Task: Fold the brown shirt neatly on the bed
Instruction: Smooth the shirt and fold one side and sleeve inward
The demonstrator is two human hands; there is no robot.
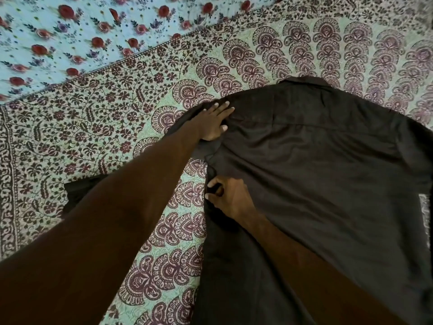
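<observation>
The brown shirt (316, 165) lies back-up and spread on the bed, collar at the far end. My left hand (214, 120) rests at its left shoulder, fingers flat on the cloth and the thumb tucked under the sleeve seam. My right hand (228, 195) pinches the shirt's left side edge lower down, fingers curled around the fabric. The left sleeve runs down under my left forearm, and its dark end (77, 195) shows at the left.
The bed carries a green and maroon printed cover (105, 127). A light blue sheet with red roses (70, 38) lies at the far left. A bit of white patterned cloth (425, 214) shows at the shirt's right edge.
</observation>
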